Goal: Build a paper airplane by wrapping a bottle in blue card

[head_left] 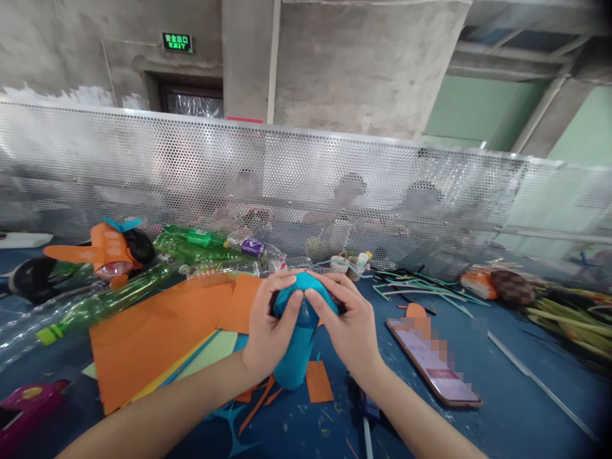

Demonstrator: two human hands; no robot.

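Observation:
A plastic bottle wrapped in blue paper stands slightly tilted in front of me on the blue table. Around its top bends a piece of blue paper, gripped from both sides. My left hand is closed on the paper's left side, thumb pressing on its front. On the right side my right hand pinches the same paper, and the two thumb tips nearly meet in the middle. Fingers behind the bottle's top are partly hidden. Beside the bottle's base lie a small orange paper piece and blue paper scraps.
Orange paper sheets lie left, near green plastic bottles and an orange paper-covered model. A phone rests right, beside thin strips. A perforated metal screen rises behind; people show dimly through it.

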